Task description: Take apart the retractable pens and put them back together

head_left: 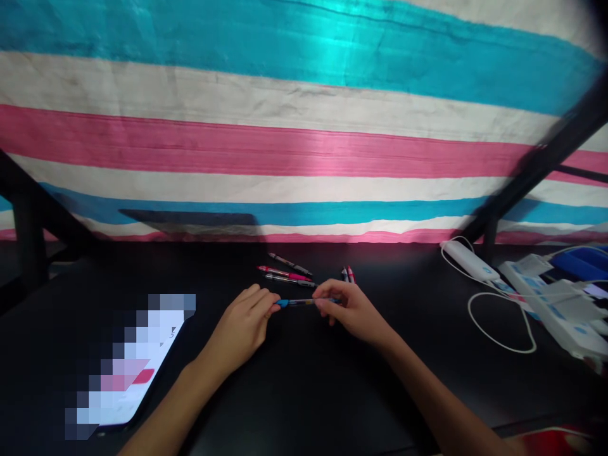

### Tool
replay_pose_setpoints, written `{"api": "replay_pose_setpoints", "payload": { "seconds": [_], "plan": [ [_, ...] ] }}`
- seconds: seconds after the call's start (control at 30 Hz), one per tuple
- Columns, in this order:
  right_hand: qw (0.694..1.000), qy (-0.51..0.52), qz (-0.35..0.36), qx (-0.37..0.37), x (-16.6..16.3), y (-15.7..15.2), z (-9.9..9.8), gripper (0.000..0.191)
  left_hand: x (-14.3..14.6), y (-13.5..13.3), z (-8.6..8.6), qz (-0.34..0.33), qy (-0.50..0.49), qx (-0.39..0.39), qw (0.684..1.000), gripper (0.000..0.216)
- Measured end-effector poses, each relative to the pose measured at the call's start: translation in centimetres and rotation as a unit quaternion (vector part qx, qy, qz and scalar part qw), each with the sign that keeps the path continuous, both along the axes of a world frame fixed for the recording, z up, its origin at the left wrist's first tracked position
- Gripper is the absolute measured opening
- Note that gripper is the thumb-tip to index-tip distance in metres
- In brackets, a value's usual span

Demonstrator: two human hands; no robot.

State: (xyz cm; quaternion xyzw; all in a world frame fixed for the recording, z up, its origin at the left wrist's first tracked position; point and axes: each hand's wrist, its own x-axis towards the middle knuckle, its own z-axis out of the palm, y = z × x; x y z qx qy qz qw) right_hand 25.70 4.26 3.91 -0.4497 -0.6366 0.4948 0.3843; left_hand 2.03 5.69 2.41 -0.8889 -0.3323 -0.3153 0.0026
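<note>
A pen (pixel 300 303) with a clear barrel and blue end lies level between my two hands, over the middle of the black table. My left hand (pixel 244 323) pinches its blue end between thumb and fingers. At the other end, my right hand (pixel 350 310) has closed thumb and fingertips around the barrel, hiding part of that end. Just beyond my hands lie a pink pen (pixel 285 273), a black-and-clear pen (pixel 287 279) and another dark pen (pixel 290 263). Behind my right hand, the ends of a red pen (pixel 351 274) and a dark pen (pixel 344 274) show.
A lit phone (pixel 142 380), partly pixelated, lies at left on the black table (pixel 304 392). At right are a white power strip (pixel 551 310), a white device (pixel 470 259), a looping white cable (pixel 501 349) and a blue object (pixel 582 261). Striped sheeting (pixel 285 152) hangs behind.
</note>
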Motion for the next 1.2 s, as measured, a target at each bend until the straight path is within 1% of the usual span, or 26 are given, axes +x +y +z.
{"api": "replay_pose_setpoints", "payload": {
  "seconds": [0.07, 0.1, 0.17, 0.23, 0.27, 0.33, 0.37, 0.4, 0.43, 0.5, 0.57, 0.67, 0.73, 0.8, 0.9, 1.0, 1.1, 1.17, 1.2],
  "plan": [
    [0.999, 0.036, 0.004, -0.001, 0.02, 0.02, 0.05, 0.026, 0.08, -0.09, 0.21, 0.003, 0.006, 0.008, 1.000, 0.017],
    [0.999, 0.038, 0.005, -0.006, -0.01, 0.03, 0.03, 0.027, 0.12, -0.15, 0.32, 0.005, 0.009, 0.010, 1.000, 0.017],
    [1.000, 0.011, 0.008, -0.027, -0.11, 0.04, -0.10, 0.023, 0.17, -0.27, 0.50, 0.010, 0.014, 0.017, 1.000, 0.017],
    [0.999, -0.026, 0.010, -0.044, -0.19, 0.07, -0.24, 0.034, 0.18, -0.35, 0.58, 0.012, 0.014, 0.026, 0.999, 0.017],
    [0.998, -0.036, 0.011, -0.041, -0.20, 0.10, -0.29, 0.036, 0.16, -0.37, 0.57, 0.012, 0.013, 0.029, 0.999, 0.016],
    [1.000, -0.022, 0.003, -0.011, -0.15, 0.14, -0.31, 0.026, 0.12, -0.38, 0.52, 0.016, 0.014, 0.029, 0.999, 0.017],
    [1.000, -0.006, -0.002, 0.002, -0.11, 0.16, -0.29, 0.024, 0.10, -0.37, 0.48, 0.019, 0.016, 0.027, 0.999, 0.017],
    [1.000, 0.008, -0.004, 0.007, -0.08, 0.18, -0.25, 0.028, 0.08, -0.36, 0.45, 0.022, 0.019, 0.026, 0.999, 0.017],
    [1.000, 0.016, -0.002, 0.000, -0.06, 0.20, -0.22, 0.030, 0.09, -0.35, 0.42, 0.025, 0.021, 0.026, 0.999, 0.018],
    [0.999, 0.007, 0.012, -0.034, -0.07, 0.21, -0.18, 0.028, 0.13, -0.34, 0.40, 0.026, 0.023, 0.034, 0.999, 0.018],
    [0.998, -0.013, 0.020, -0.052, -0.11, 0.19, -0.19, 0.035, 0.21, -0.32, 0.42, 0.025, 0.025, 0.039, 0.999, 0.018],
    [1.000, 0.009, 0.008, -0.023, -0.14, 0.18, -0.24, 0.025, 0.28, -0.33, 0.47, 0.023, 0.030, 0.037, 0.999, 0.018],
    [1.000, 0.030, 0.003, -0.009, -0.14, 0.18, -0.27, 0.032, 0.28, -0.36, 0.47, 0.023, 0.031, 0.036, 0.999, 0.018],
    [1.000, 0.015, 0.002, -0.009, -0.16, 0.18, -0.28, 0.025, 0.27, -0.40, 0.46, 0.023, 0.031, 0.038, 0.999, 0.018],
    [1.000, -0.017, 0.003, -0.004, -0.21, 0.17, -0.25, 0.030, 0.26, -0.42, 0.43, 0.027, 0.037, 0.034, 0.998, 0.019],
    [1.000, 0.009, -0.002, 0.005, -0.21, 0.16, -0.21, 0.019, 0.29, -0.41, 0.45, 0.028, 0.039, 0.029, 0.998, 0.019],
    [1.000, 0.025, -0.011, 0.007, -0.22, 0.15, -0.21, 0.025, 0.35, -0.41, 0.50, 0.026, 0.033, 0.034, 0.999, 0.018],
    [1.000, 0.008, -0.003, -0.005, -0.28, 0.12, -0.23, 0.023, 0.38, -0.43, 0.54, 0.024, 0.034, 0.034, 0.999, 0.018],
    [1.000, -0.005, 0.006, -0.011, -0.31, 0.10, -0.23, 0.026, 0.39, -0.44, 0.55, 0.022, 0.033, 0.033, 0.999, 0.017]
  ]
}}
